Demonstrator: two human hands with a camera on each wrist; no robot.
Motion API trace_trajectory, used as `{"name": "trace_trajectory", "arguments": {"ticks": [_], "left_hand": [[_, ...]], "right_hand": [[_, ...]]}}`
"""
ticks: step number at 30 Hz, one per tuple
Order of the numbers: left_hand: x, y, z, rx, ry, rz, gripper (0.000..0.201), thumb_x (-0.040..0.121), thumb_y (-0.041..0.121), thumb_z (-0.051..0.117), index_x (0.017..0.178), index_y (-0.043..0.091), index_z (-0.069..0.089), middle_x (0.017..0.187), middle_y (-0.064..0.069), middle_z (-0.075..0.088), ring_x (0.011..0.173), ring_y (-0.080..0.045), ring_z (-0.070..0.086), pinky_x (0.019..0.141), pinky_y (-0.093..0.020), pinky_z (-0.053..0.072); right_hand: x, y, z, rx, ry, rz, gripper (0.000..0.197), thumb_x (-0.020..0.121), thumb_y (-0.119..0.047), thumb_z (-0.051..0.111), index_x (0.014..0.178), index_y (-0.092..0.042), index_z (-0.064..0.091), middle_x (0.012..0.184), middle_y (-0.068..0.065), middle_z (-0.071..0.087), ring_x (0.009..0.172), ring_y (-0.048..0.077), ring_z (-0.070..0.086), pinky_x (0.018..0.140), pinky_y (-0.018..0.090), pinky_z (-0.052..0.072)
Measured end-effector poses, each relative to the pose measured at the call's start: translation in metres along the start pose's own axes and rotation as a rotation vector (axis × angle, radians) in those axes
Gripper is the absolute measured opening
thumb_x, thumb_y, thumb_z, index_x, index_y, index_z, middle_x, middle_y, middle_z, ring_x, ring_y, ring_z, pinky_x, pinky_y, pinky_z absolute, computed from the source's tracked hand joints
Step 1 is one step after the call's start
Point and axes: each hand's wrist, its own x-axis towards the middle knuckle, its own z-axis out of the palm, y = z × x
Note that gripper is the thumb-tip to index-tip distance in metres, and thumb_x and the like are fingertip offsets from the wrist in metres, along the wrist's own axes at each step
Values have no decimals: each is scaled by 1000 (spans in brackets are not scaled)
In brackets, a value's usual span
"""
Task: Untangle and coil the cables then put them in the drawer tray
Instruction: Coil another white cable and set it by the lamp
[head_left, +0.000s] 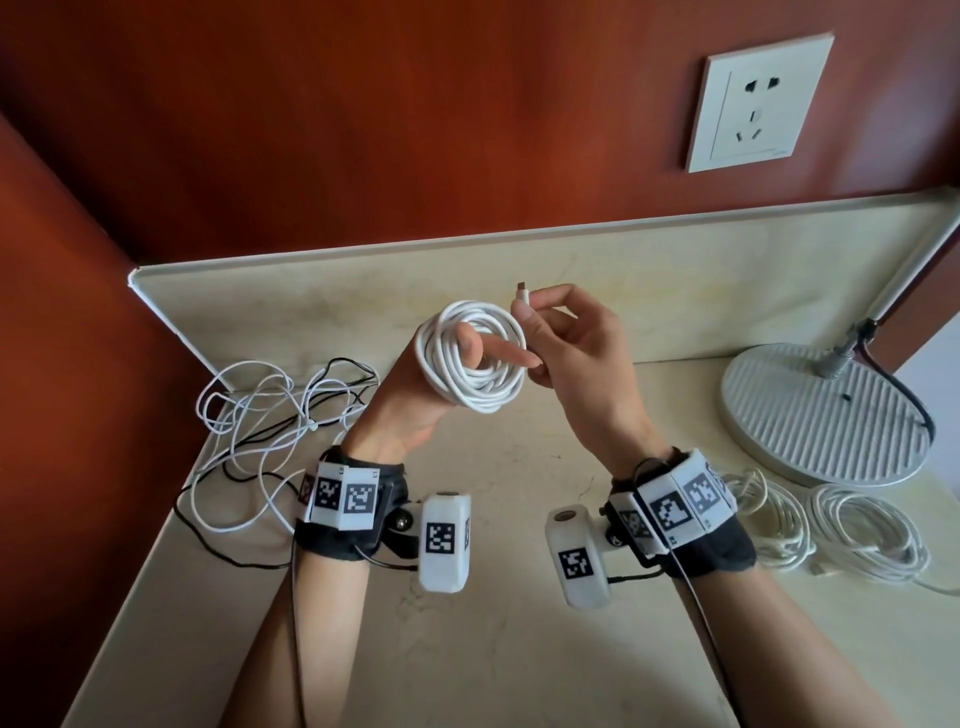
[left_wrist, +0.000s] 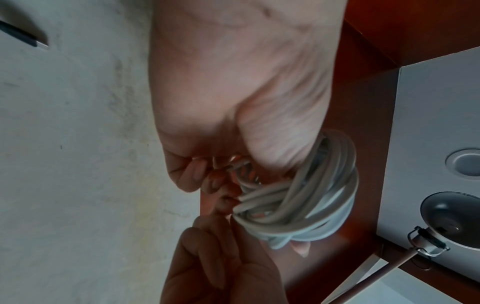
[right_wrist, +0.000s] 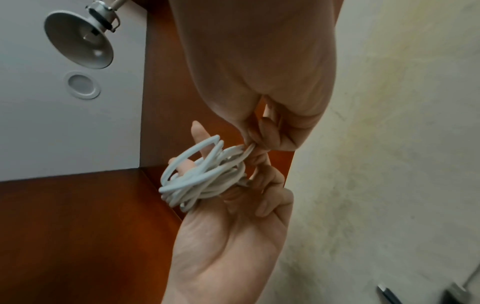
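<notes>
A white cable coil (head_left: 472, 358) (left_wrist: 306, 203) (right_wrist: 205, 174) is wound round the fingers of my left hand (head_left: 415, 410), held above the counter. My right hand (head_left: 571, 343) (right_wrist: 267, 131) pinches the cable's free end just beside the coil, and the plug (head_left: 522, 296) sticks up above its fingertips. A tangle of white and black cables (head_left: 270, 421) lies on the counter at the left. Two coiled white cables (head_left: 867, 530) lie at the right, near my right wrist. No drawer tray is in view.
A round grey lamp base (head_left: 815, 415) with its black cord stands at the right of the beige counter (head_left: 493, 623). A low backsplash (head_left: 363, 291) and red walls close in the back and left. A wall socket (head_left: 753, 104) sits above.
</notes>
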Motion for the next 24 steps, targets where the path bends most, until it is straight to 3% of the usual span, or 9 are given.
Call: {"name": "trace_trajectory", "arguments": {"ticks": [4, 7, 10, 13, 15, 17, 18, 20, 24], "left_hand": [[-1, 2, -4, 23, -43, -6, 58, 85, 77, 47, 85, 32, 83, 95, 9, 74, 89, -14, 65, 83, -31, 53], [-2, 3, -3, 61, -24, -34, 59, 83, 78, 49, 83, 30, 83, 91, 7, 74, 87, -13, 65, 81, -29, 53], [-1, 3, -2, 40, -10, -53, 57, 85, 69, 47, 84, 22, 81, 88, 11, 78, 85, -4, 68, 79, -18, 53], [0, 1, -4, 37, 26, -47, 59, 84, 77, 48, 80, 30, 83, 90, 10, 77, 88, -5, 68, 82, -21, 53], [0, 0, -6, 37, 59, -41, 61, 84, 80, 47, 79, 32, 83, 91, 11, 77, 91, -7, 68, 85, -22, 53], [0, 1, -6, 22, 76, -34, 58, 86, 71, 45, 79, 26, 82, 86, 11, 78, 88, -6, 71, 84, -20, 53], [-1, 2, -5, 2, 83, -45, 57, 85, 66, 45, 80, 21, 80, 83, 9, 78, 84, -7, 73, 81, -20, 53], [-1, 6, -3, -24, 85, -68, 54, 83, 60, 45, 83, 13, 73, 76, 6, 77, 75, -10, 74, 74, -21, 55], [-2, 9, -1, 35, 40, -85, 54, 90, 43, 31, 70, 33, 80, 65, 10, 73, 66, -3, 70, 67, -15, 52]], "right_hand": [[2, 0, -5, 34, -122, 42, 22, 101, -23, 68, 100, -1, 65, 76, 38, 47, 62, 39, 29, 57, 38, 23], [4, -3, -10, 61, -207, 51, 15, 103, -20, 63, 109, -6, 69, 81, 27, 42, 68, 38, 19, 59, 41, 17], [3, -6, -10, 121, -260, 36, 20, 106, -14, 57, 119, -2, 67, 83, 30, 42, 70, 34, 17, 55, 36, 18], [2, -7, -9, 164, -298, -4, 21, 104, -12, 58, 119, -5, 70, 83, 14, 53, 70, 32, 20, 54, 29, 25], [1, -6, -10, 168, -333, -40, 21, 100, -18, 62, 115, -10, 75, 77, 19, 44, 68, 28, 22, 55, 27, 29], [0, -4, -9, 152, -355, -82, 20, 97, -22, 65, 110, -14, 78, 83, 19, 52, 64, 19, 32, 55, 25, 33], [-1, -3, -9, 142, -362, -99, 19, 97, -21, 66, 109, -14, 78, 91, 12, 60, 65, 17, 39, 55, 24, 36], [-1, -2, -8, 112, -386, -109, 19, 97, -19, 66, 109, -12, 79, 107, 5, 65, 75, 19, 51, 60, 28, 43], [0, -4, -15, 23, -460, -8, 26, 94, -20, 71, 116, -11, 78, 123, 13, 62, 105, 30, 59, 83, 50, 51]]}}
